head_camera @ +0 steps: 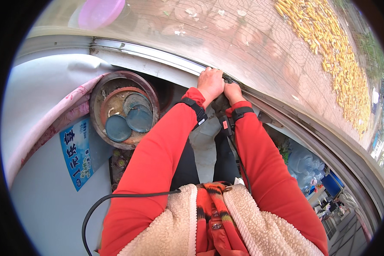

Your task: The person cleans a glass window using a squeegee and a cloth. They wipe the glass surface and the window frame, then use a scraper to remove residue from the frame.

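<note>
Both my hands meet at the metal frame (179,71) of a window or sliding screen, fingers curled. My left hand (210,81) lies against the rail, and my right hand (233,92) is right beside it. Something dark, perhaps a cloth, shows between and below them; how each hand grips it is hidden. Black straps with small devices circle both wrists over the red sleeves. Beyond the frame, a fine mesh screen (243,57) spans the view.
A large round plant pot (94,123) holding several dark green round saucers (140,118) stands left. Pink floral fabric (60,118) and a blue printed sheet (75,155) lie beside it. Clear plastic bottles (304,166) are at right. Outside are corn cobs (336,60) and a pink basin (100,12).
</note>
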Motion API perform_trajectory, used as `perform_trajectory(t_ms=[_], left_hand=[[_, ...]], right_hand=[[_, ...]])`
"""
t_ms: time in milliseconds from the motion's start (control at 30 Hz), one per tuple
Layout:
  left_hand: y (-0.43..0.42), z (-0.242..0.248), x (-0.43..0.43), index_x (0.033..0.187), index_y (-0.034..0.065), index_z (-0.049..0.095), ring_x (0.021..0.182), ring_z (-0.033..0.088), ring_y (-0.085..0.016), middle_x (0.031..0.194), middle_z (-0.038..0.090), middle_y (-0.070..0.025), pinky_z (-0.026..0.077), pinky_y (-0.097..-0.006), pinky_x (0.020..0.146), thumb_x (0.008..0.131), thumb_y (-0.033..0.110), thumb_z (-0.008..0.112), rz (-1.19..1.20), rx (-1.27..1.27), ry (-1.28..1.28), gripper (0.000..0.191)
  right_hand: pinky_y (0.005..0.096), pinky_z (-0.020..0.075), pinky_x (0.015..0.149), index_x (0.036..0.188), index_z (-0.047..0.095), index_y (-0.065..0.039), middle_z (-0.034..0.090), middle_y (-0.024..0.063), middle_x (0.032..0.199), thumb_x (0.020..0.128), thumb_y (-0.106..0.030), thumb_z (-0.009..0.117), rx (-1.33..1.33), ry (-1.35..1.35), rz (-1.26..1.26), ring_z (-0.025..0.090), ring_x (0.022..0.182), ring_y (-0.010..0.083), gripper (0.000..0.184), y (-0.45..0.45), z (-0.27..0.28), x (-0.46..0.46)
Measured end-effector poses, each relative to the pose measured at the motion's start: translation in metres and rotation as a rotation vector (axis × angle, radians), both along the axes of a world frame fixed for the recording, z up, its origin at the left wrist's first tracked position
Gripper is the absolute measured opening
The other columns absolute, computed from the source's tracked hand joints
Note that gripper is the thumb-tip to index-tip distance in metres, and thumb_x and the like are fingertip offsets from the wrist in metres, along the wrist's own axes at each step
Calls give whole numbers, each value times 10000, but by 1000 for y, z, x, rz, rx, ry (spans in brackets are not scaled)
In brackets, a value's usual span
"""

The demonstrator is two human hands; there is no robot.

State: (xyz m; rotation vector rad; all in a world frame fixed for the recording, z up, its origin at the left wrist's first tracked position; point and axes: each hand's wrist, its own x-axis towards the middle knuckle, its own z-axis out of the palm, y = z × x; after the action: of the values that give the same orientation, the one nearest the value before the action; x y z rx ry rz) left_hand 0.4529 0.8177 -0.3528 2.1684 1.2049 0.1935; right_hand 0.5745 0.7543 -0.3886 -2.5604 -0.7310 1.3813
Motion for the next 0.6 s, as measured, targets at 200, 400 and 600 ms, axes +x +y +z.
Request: perform_trajectory(t_ms=[200, 400, 600], left_hand=[[6, -14, -14, 971, 29, 680, 988, 621, -367, 997, 670, -168, 501, -468, 875, 803, 169, 611, 87, -19, -21, 229], [23, -21, -18, 934, 34, 700, 941, 658, -351, 952, 685, -163, 506, -470, 862, 811, 236, 646, -70, -105, 108, 243], [43, -24, -26, 1056, 121, 745, 1003, 665, -328, 1033, 719, -137, 505, -448, 901, 827, 347, 669, -32, -269, 90, 331]], right_hand=[[372, 531, 686, 1002, 657, 84, 690, 139, 944, 873, -134, 581, 192, 413, -522, 664, 797, 225, 264, 1, 3, -2], [386, 539, 631, 999, 620, 120, 668, 148, 897, 859, -101, 581, 110, 472, -555, 658, 722, 244, 264, 12, 6, 0], [382, 536, 609, 939, 608, 119, 661, 142, 874, 870, -102, 560, 150, 590, -622, 653, 696, 222, 236, 13, 6, -7]])
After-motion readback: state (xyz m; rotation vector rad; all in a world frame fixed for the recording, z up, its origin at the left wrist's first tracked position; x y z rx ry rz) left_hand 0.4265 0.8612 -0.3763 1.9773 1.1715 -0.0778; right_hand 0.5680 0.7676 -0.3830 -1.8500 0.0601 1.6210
